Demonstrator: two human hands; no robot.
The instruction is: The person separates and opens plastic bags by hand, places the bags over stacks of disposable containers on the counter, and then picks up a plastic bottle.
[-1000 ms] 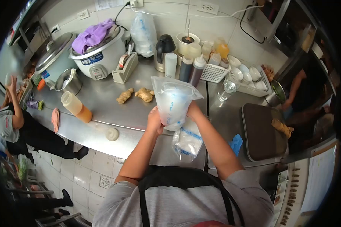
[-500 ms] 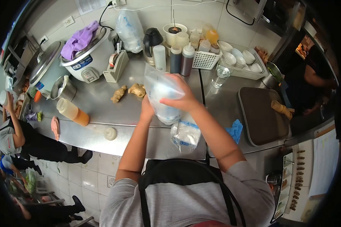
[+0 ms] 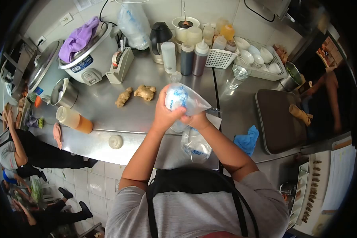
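Observation:
Over the steel counter, a clear plastic bag (image 3: 191, 100) with blue print is bunched around something whitish and rounded that I cannot make out. My left hand (image 3: 165, 111) wraps around its left side, thumb across the front. My right hand (image 3: 197, 119) closes on its lower right part, fingers partly hidden behind the plastic. Below the hands lies a packet of plastic bags (image 3: 196, 146) near the counter's front edge. Two pieces of ginger root (image 3: 145, 92) rest to the left. A squeeze bottle (image 3: 75, 120) with orange liquid lies on its side, and a whitish cap (image 3: 115, 141) sits nearby.
Rice cooker (image 3: 87, 59), tape dispenser (image 3: 119, 66), black-topped jug (image 3: 160, 41) and sauce bottles (image 3: 200, 58) line the back. At right are a glass of water (image 3: 238, 77), bowls, a blue cloth (image 3: 246, 141) and a brown tray (image 3: 279, 119). Other people stand at both sides.
The bag has turned from upright to tilted, its pointed end now toward the right. My left hand has moved up around it; my right hand has shifted down to its lower right.

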